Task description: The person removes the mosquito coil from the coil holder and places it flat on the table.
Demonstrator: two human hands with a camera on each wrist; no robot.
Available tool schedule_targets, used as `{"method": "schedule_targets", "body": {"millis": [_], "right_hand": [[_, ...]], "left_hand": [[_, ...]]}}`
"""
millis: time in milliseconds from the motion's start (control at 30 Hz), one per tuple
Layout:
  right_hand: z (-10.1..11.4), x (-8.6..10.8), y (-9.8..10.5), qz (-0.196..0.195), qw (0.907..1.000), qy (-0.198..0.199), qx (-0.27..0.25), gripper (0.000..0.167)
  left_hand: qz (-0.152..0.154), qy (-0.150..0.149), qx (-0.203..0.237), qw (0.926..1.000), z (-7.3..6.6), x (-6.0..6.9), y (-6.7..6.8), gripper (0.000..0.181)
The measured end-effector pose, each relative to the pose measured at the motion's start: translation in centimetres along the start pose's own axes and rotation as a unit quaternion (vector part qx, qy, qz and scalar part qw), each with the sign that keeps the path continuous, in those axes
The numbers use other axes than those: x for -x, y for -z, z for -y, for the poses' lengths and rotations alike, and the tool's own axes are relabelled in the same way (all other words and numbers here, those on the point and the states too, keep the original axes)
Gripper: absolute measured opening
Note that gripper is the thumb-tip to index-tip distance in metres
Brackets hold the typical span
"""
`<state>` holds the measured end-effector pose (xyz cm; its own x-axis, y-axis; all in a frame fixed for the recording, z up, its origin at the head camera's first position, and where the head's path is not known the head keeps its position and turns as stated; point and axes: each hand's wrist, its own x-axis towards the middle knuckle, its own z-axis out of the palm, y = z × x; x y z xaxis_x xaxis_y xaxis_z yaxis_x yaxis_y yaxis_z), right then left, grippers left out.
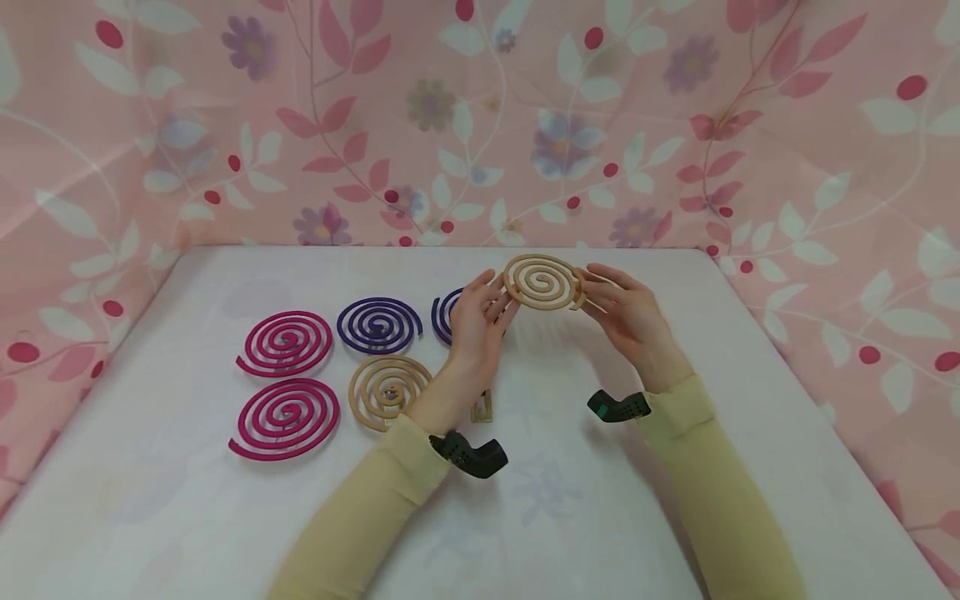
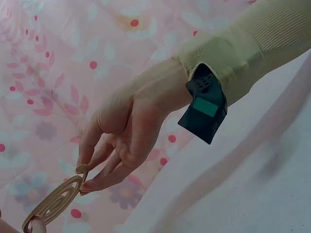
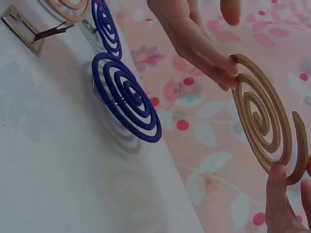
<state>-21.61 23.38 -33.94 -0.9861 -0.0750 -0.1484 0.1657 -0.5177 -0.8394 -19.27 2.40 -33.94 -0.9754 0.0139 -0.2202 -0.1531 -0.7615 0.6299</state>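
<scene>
A: Floral pink cloth (image 1: 480, 150) fills the background, with the white table (image 1: 555, 533) spread out below!

B: Two yellow sleeves (image 1: 723, 492) reach in over it, a black wrist device (image 1: 618, 407) at each cuff!

A: And the hands?

B: Left hand (image 1: 477, 323) holds one edge of the raised tan coil (image 1: 542, 280), right hand (image 1: 626, 315) pinches the opposite edge, and it's up above the table!

A: Count the rest!

B: Five more: two magenta coils (image 1: 290, 339) at left, two blue coils (image 3: 137, 99), one lower tan coil (image 1: 391, 394). The left hand and forearm partly cover the rightmost blue and that tan one!

A: Plus one small metal stand (image 3: 51, 32), peeking past the left wrist!
</scene>
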Motion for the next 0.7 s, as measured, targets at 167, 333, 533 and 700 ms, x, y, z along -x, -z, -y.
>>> {"method": "schedule_targets", "body": {"millis": [167, 333, 533, 700], "right_hand": [[0.0, -1.2, 0.1, -0.023, 0.9992, 0.022, 0.023, 0.024], [0.4, -2.3, 0.3, -0.042, 0.9986, 0.028, 0.012, 0.025], [0.7, -3.0, 0.8, -0.052, 0.9979, 0.035, -0.018, 0.026], [0.6, -3.5, 1.4, -0.042, 0.9985, 0.029, -0.020, 0.029]], "left_hand": [[-0.018, -0.021, 0.006, 0.9996, 0.7, -1.1, -0.6, 0.040], [-0.045, -0.049, 0.020, 0.9976, 1.4, -2.3, -1.4, 0.030], [-0.059, -0.044, 0.045, 0.9963, 2.3, -3.8, -2.3, 0.033], [-0.055, -0.033, 0.071, 0.9954, 2.4, -4.6, -2.4, 0.036]]}}
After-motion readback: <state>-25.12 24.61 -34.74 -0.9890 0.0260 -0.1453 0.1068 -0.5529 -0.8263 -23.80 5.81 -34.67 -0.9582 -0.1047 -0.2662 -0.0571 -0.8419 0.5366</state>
